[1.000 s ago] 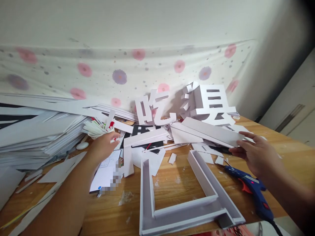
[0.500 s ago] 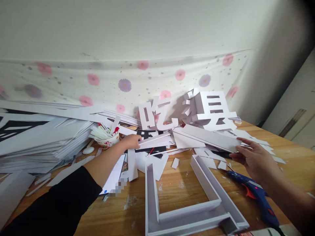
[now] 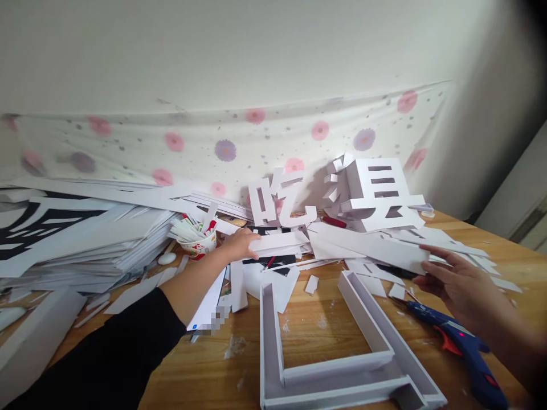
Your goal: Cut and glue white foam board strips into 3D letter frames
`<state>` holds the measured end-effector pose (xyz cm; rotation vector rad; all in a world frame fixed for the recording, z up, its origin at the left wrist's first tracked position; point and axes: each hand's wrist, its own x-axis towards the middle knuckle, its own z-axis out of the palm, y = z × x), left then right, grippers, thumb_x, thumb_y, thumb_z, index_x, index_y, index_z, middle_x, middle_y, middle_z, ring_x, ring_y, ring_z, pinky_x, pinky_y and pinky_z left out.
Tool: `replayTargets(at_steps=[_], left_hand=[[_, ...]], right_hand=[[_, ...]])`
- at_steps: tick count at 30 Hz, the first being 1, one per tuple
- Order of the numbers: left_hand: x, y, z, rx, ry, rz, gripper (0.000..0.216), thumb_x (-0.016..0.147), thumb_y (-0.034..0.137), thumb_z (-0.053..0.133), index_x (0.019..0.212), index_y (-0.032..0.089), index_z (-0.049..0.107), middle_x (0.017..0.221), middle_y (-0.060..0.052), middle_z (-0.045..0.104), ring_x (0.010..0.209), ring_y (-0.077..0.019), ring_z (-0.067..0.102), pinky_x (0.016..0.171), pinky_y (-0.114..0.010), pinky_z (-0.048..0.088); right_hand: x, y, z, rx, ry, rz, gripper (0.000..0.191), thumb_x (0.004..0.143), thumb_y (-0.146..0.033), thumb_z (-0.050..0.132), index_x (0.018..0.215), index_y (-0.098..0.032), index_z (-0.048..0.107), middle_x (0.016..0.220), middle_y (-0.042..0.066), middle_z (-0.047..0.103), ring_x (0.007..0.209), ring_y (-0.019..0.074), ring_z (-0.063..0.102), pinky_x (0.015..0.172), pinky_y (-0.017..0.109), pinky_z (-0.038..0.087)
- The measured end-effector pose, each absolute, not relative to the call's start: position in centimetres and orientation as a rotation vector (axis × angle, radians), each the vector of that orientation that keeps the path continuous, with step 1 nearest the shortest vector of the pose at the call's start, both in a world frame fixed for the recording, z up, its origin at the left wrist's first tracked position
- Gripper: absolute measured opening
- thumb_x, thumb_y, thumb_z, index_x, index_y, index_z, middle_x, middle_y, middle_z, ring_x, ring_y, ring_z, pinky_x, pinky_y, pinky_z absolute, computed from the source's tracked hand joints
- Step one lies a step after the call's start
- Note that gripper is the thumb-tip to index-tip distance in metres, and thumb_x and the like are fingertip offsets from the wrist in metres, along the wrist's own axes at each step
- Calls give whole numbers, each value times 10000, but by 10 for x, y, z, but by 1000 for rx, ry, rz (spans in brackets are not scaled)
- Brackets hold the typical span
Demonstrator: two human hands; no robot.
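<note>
My left hand grips the near end of a short white foam board strip, above black and white scraps. Off to the right, my right hand holds the end of a longer white strip between thumb and fingers; its far end reaches other white pieces in the middle. Closest to me is a hollow white frame-shaped letter with raised walls, lying on the wooden table. Below my right hand lies a blue glue gun with a red trigger.
Two white three-dimensional characters stand at the back by a flowered cloth. Stacked white sheets fill the left. A cup of scraps and a phone are near my left arm.
The view has turned slightly left. The left strip now shows more of its broad face, and the longer strip in my right hand has tipped a little. Both hands keep their hold.
</note>
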<state>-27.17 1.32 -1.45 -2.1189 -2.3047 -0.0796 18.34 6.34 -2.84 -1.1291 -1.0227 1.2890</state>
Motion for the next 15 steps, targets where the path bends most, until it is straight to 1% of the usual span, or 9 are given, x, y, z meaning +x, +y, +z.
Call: replayTargets(at_steps=[3,7,10,15], left_hand=[[-272,-1,-22,-1984,-2364,-63,416,889,346,573,1273,198,508,1369,-111,469,1198,-278,495,986,-522,429],[-283,-15,-26,-1768,-2555,22,376,893,352,570,1216,164,537,1232,-104,562,1061,-239,581,886,-462,505],[-290,-15,-31,-1812,-2615,80,360,895,350,569,1200,161,546,1197,-98,580,1021,-225,598,856,-439,521],[-289,-7,-34,-2011,-2559,57,367,895,342,570,1215,164,539,1222,-101,568,1045,-232,588,873,-451,514]], right_hand=[[183,62,-31,-1165,-1047,1334,451,595,-165,745,1017,-292,647,648,-15,612,489,138,619,489,188,548],[179,62,-32,-1181,-1042,1303,432,581,-165,731,984,-297,653,638,-3,612,487,143,617,477,183,543],[173,63,-34,-1196,-1035,1317,445,578,-145,729,990,-292,646,646,-4,617,485,146,618,471,194,542],[167,60,-37,-1150,-1070,1303,410,656,-167,719,1033,-306,634,638,-28,604,490,131,618,458,182,515]])
